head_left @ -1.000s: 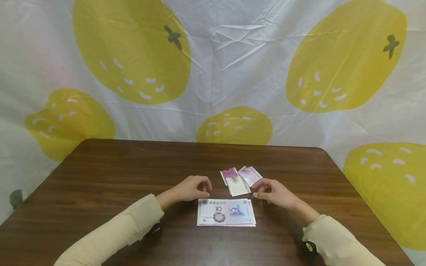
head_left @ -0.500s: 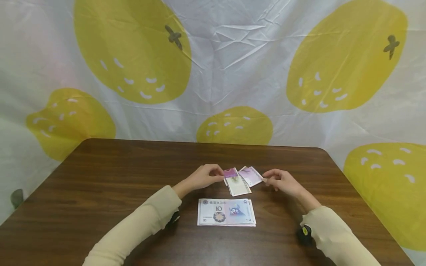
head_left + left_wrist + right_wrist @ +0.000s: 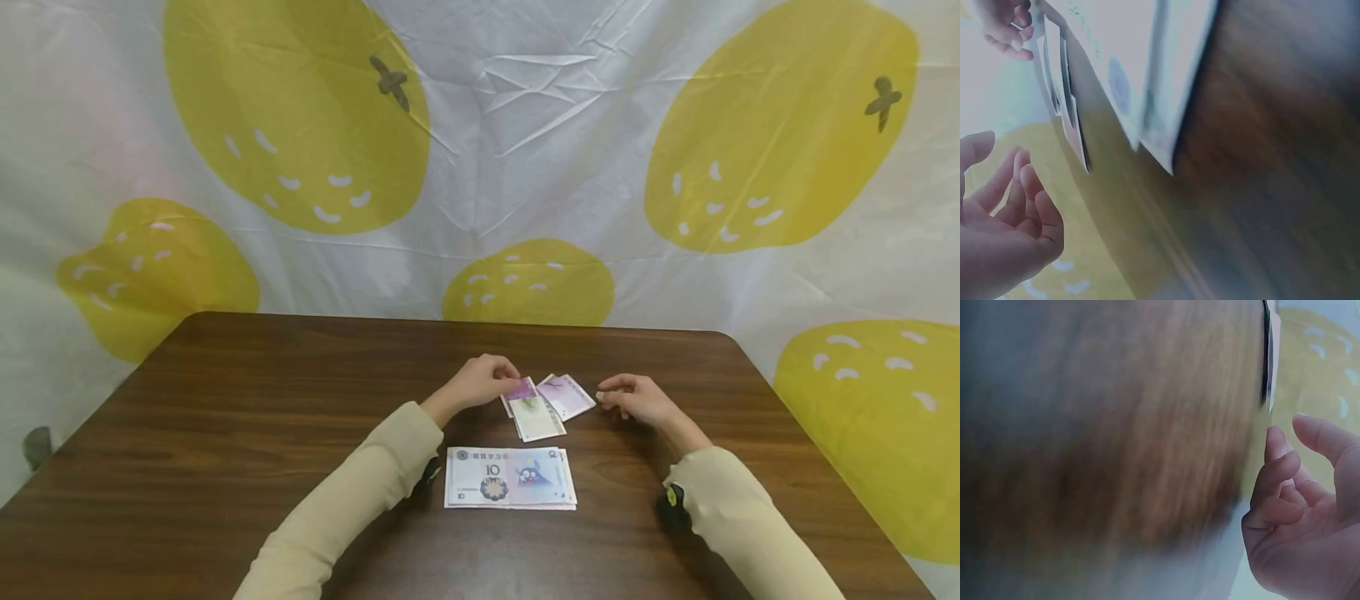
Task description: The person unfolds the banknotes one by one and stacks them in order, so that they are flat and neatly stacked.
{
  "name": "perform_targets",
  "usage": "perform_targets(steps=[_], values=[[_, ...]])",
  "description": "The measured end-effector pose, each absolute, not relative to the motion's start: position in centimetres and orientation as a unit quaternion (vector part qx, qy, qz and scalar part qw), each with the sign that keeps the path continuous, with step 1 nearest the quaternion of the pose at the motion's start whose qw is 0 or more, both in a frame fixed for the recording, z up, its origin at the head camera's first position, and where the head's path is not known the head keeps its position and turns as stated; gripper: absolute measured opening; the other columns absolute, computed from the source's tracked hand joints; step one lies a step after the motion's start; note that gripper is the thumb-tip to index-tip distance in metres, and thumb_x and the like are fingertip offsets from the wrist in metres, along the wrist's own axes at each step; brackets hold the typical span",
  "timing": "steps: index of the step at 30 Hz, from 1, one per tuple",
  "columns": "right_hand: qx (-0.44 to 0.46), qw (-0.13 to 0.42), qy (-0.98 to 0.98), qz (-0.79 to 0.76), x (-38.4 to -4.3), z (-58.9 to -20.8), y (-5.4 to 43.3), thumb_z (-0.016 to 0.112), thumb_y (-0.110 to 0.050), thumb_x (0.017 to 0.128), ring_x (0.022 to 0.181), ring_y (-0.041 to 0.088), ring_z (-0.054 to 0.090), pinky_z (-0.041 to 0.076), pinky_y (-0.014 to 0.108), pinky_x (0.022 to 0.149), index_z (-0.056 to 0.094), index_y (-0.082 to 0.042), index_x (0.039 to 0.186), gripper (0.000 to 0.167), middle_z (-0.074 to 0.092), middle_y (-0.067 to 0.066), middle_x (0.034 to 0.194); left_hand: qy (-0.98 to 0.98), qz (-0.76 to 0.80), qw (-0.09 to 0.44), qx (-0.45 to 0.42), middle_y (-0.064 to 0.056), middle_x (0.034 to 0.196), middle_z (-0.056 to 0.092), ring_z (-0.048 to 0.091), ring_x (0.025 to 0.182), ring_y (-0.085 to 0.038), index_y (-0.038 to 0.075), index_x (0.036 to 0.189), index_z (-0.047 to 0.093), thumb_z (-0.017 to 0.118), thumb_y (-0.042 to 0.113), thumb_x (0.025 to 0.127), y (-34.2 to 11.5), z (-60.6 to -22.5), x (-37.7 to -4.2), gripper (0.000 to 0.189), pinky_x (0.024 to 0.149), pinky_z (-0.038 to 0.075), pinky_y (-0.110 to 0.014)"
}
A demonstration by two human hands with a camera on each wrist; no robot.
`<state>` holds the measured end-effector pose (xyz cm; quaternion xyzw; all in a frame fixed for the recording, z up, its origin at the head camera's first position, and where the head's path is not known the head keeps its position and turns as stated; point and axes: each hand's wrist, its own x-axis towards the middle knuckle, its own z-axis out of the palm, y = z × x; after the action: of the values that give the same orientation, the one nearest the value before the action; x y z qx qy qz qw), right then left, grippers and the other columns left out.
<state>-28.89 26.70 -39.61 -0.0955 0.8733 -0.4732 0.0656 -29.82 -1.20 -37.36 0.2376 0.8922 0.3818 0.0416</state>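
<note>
The left hand point(image 3: 480, 380), thumb and fingers parted around nothing, reaches beside the small purple banknote point(image 3: 526, 388), while the right hand point(image 3: 639, 398), equally without hold, is just beside the lilac banknote point(image 3: 567, 397); pinching only edges seems the best way.

Near note stack point(image 3: 470, 477): printed paper, smooth, matt | far notes point(image 3: 539, 422): thin printed paper, smooth, matt-looking | surface point(image 3: 300, 392): dark wood-grain, smooth, faint sheen near | backdrop point(image 3: 517, 200): creased cloth, slight gloss | sleeves point(image 3: 348, 487): matt cloth, softly wrinkled.
</note>
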Motion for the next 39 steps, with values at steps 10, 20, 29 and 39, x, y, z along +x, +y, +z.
perform_targets(steps=[10, 20, 29, 39], values=[[-0.058, 0.076, 0.892, -0.443, -29.3, -39.8, 25.8, 0.061, -0.014, 0.081, 0.05, 0.011, 0.044, 0.033, 0.023, 0.042, 0.055, 0.008, 0.102, 0.031, 0.059, 0.002, 0.067, 0.899, 0.369, 0.026, 0.234, -0.002, 0.079, 0.062, 0.053, 0.074, -0.014, 0.004, 0.089, 0.065, 0.06, 0.014, 0.081, 0.8, -37.6, -30.3, 0.014, 0.066, 0.041, -0.024], [-0.068, 0.087, 0.897, -0.427, -29.3, -39.6, 25.0, 0.066, -0.014, 0.077, 0.043, 0.011, 0.043, 0.034, 0.025, 0.044, 0.052, 0.01, 0.102, 0.037, 0.055, 0.004, 0.061, 0.917, 0.314, -0.015, 0.246, 0.005, 0.08, 0.06, 0.054, 0.075, -0.012, 0.015, 0.09, 0.065, 0.061, 0.039, 0.077, 3.1, -44.3, -35.3, 0.028, 0.065, 0.041, -0.026], [-0.075, 0.1, 0.896, -0.425, -29.3, -39.8, 24.7, 0.066, -0.007, 0.074, 0.04, 0.009, 0.038, 0.033, 0.022, 0.042, 0.05, 0.008, 0.099, 0.033, 0.052, 0.001, 0.057, 0.931, 0.286, 0.037, 0.222, 0.003, 0.084, 0.062, 0.055, 0.078, -0.014, 0.013, 0.094, 0.066, 0.068, 0.033, 0.073, 4.0, -43.4, -35.2, 0.028, 0.069, 0.042, -0.028], [-0.107, 0.094, 0.898, -0.417, -29.2, -39.8, 24.5, 0.065, -0.003, 0.074, 0.04, 0.008, 0.036, 0.032, 0.023, 0.04, 0.052, 0.008, 0.096, 0.028, 0.05, 0.001, 0.055, 0.942, 0.246, 0.037, 0.224, -0.005, 0.088, 0.063, 0.053, 0.077, -0.016, 0.003, 0.093, 0.067, 0.062, 0.02, 0.081, 3.8, -39.1, -30.7, 0.022, 0.068, 0.04, -0.024]])
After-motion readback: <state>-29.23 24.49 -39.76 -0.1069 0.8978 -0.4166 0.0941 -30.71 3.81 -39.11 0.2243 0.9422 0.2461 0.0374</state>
